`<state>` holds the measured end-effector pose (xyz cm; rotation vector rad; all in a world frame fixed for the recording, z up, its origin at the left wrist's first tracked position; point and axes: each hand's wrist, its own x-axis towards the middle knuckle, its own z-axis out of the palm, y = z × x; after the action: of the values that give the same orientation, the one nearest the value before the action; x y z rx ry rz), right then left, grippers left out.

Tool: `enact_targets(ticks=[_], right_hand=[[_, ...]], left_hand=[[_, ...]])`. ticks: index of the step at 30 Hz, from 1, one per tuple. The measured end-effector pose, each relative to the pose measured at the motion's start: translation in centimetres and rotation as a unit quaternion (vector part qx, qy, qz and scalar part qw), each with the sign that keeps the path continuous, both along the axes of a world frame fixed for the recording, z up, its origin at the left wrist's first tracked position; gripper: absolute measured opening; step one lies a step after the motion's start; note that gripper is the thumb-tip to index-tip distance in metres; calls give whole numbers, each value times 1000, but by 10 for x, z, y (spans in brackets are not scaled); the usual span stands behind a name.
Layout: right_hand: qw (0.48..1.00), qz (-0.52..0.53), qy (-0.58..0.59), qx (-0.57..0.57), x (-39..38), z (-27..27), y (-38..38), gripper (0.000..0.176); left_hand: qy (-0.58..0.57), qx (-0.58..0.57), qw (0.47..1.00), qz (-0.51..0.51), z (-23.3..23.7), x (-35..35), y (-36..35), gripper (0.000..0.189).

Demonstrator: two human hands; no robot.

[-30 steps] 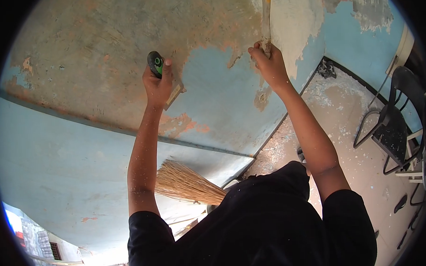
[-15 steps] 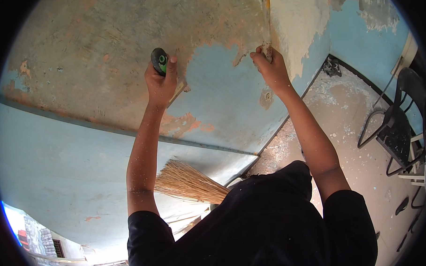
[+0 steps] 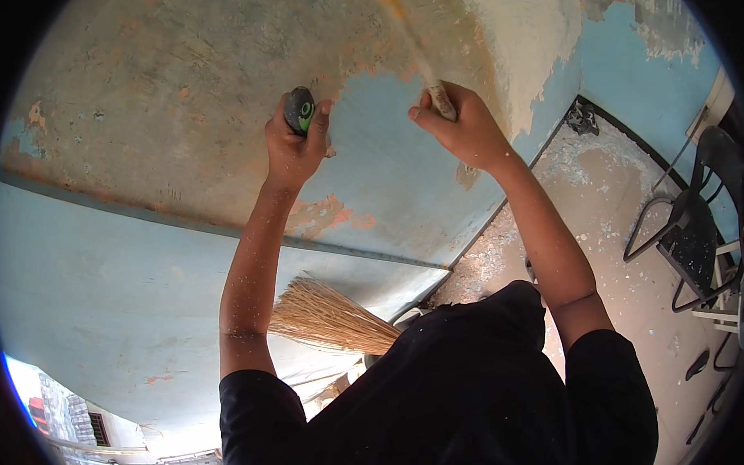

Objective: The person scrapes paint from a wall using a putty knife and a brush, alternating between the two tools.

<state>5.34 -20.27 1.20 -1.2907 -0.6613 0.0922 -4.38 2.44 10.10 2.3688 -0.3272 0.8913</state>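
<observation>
My left hand [image 3: 297,149] is closed around a tool with a rounded black and green handle [image 3: 300,110], held close to the wall [image 3: 170,92]. Its working end is mostly hidden behind my fingers. To the right, my right hand [image 3: 464,127] grips the dirty whitish lower end of a long handle [image 3: 439,97]. That handle slants up and left, blurred, with a yellow-orange stretch near the top edge; its far end is out of view. Between my hands lies a patch of blue paint [image 3: 376,126] with ragged edges, bordered by bare grey-brown plaster.
A straw broom [image 3: 334,316] leans near my body, below a dark ledge line [image 3: 142,212]. Paint flakes litter the floor [image 3: 586,250] at right. A black chair [image 3: 692,238] stands by the right wall, and a dark crumpled thing [image 3: 582,118] lies in the corner.
My right hand has moved a little left and down, and its long handle has swung from upright to slanting left. My left hand has shifted slightly right with its tool.
</observation>
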Motion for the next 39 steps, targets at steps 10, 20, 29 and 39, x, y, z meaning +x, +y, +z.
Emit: enact_targets(ticks=[10,20,29,39], right_hand=[[892,-205,-373,-156,1,31,1,12],[921,-152,-314,-174,-5,28,16,18],[968,-129,-215,-26,-4,40,11,17],[971,-131,-55,191,-6,46,-9,19]], left_hand=[[26,35,998,50,-5,2,-11,17],[18,81,995,49,-9,0,-10,17],[41,34,998,30,-1,5,-19,16],[45,71,996,38,-11,8,-10,14]])
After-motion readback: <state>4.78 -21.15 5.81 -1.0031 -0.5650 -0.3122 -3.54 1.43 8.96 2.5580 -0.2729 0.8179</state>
